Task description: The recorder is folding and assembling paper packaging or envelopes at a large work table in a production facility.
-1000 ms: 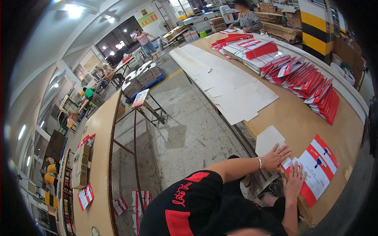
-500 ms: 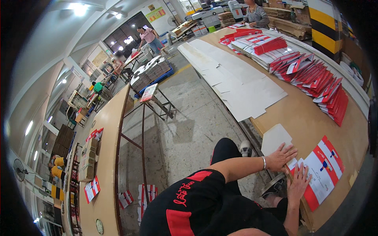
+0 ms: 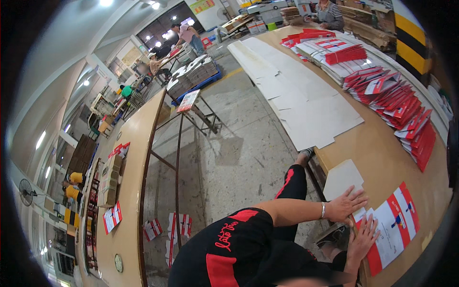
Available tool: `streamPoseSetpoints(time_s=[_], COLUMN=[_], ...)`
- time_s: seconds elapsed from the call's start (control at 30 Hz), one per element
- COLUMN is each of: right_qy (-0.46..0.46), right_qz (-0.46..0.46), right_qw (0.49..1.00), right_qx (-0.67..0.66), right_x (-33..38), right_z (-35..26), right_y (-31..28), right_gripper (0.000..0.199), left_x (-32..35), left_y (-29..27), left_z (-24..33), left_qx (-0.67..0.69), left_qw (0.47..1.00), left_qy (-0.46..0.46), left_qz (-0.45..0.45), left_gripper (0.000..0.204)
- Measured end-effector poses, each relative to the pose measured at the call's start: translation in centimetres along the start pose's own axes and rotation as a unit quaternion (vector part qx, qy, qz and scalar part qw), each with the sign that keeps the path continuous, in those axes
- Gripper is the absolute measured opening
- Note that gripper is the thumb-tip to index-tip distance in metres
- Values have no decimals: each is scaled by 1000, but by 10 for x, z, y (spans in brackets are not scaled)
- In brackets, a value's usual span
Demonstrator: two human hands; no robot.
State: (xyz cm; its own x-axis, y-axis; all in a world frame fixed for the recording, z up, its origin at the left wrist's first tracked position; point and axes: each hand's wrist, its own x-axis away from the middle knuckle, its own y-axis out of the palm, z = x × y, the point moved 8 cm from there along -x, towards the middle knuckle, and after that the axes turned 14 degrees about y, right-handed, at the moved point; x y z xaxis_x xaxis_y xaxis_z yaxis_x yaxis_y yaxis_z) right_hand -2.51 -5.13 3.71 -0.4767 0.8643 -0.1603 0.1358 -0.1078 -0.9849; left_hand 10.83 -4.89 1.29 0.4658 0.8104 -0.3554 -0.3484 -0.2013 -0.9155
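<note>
A printed red and white cardboard blank [image 3: 394, 222], with small blue pictures on it, lies flat on the near right part of the brown worktable [image 3: 382, 158]. My left hand [image 3: 346, 204], with a silver bracelet at the wrist, rests with fingers stretched out at the blank's left end, by the table edge. Just below it, my right hand [image 3: 363, 239] lies flat on the blank's left part, fingers extended. Beyond my left hand is a plain white cardboard piece [image 3: 342, 179]. What lies under both palms is hidden.
White sheets [image 3: 301, 100] run along the table's left edge. Folded red and white packages [image 3: 397, 100] are heaped at its far right. A second long table [image 3: 131, 191] stands to the left, past a metal-legged stool [image 3: 193, 103]. Several people are farther back, one at the worktable's far end [image 3: 327, 16].
The view has shifted slightly, so the surroundings appear farther right and lower. My leg has stretched out toward the table. Both hands stay on about the same spot of the blank.
</note>
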Motion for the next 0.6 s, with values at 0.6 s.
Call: streamPoseSetpoints(time_s=[0.6], right_qy=[-6], right_qz=[8], right_qw=[976], right_qx=[216], right_x=[0], right_z=[8], right_y=[4], right_gripper=[67], left_x=[-22], left_y=[15], left_z=[2], left_qx=[-75], left_qw=[993], left_qy=[52], left_qz=[82], left_gripper=[96])
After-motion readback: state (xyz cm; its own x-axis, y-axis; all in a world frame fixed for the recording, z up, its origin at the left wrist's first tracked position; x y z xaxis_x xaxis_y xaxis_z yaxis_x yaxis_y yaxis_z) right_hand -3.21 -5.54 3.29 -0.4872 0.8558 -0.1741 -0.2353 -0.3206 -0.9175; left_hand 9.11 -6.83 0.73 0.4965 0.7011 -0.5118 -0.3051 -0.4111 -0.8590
